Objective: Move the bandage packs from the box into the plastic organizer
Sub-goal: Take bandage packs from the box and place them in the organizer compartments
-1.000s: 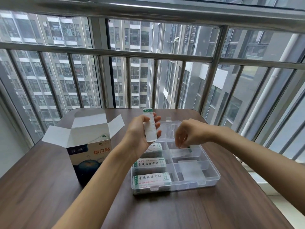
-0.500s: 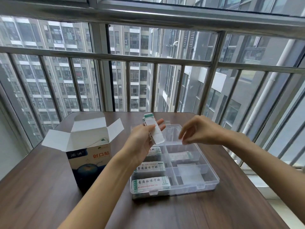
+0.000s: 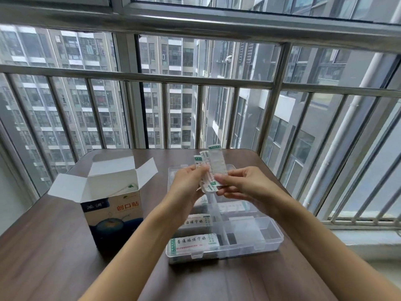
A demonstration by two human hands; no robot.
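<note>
Head view: the left hand and right hand both pinch a fanned bunch of packs above the organizer, which holds more packs. The open box stands left on the desk.

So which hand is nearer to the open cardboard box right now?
Left. The left hand is above the organizer, just right of the cardboard box, holding the bandage packs. The right hand pinches the same packs from the side away from the box.
</note>
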